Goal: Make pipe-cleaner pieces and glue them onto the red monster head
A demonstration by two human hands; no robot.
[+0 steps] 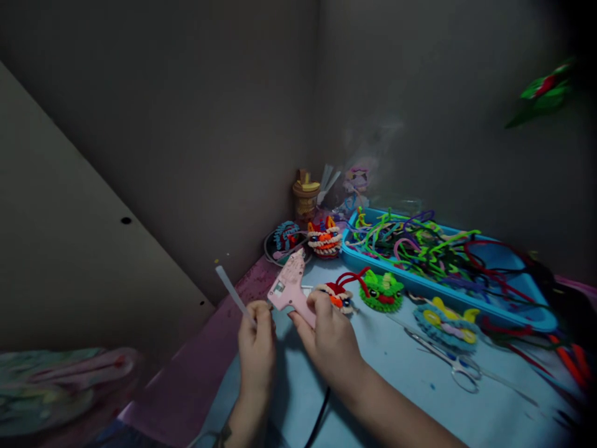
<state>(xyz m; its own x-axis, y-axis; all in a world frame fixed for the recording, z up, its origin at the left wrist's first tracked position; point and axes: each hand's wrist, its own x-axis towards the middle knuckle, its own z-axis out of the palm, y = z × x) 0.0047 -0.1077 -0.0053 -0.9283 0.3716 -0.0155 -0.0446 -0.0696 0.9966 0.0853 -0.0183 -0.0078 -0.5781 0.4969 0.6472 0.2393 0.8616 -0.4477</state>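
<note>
Upright and tilted to the left, a translucent glue stick (pixel 233 292) is pinched in my left hand (pixel 257 345). My right hand (pixel 329 339) wraps round the handle of a pink hot glue gun (pixel 290 283), whose nozzle points up and away from me. A black cord (pixel 321 414) runs down below my right hand. Just beyond that hand lies a small red and cream pipe-cleaner figure (pixel 339 297), partly hidden by my fingers. Beside it is a green pipe-cleaner figure (pixel 381 291) with a red mouth.
A blue tray (pixel 448 283) of tangled pipe cleaners stands at the back right. Scissors (pixel 454 364) lie before a blue and yellow figure (pixel 446 323). An orange and cream figure (pixel 324 238) and a brown cup (pixel 306 198) stand in the corner, where grey walls meet.
</note>
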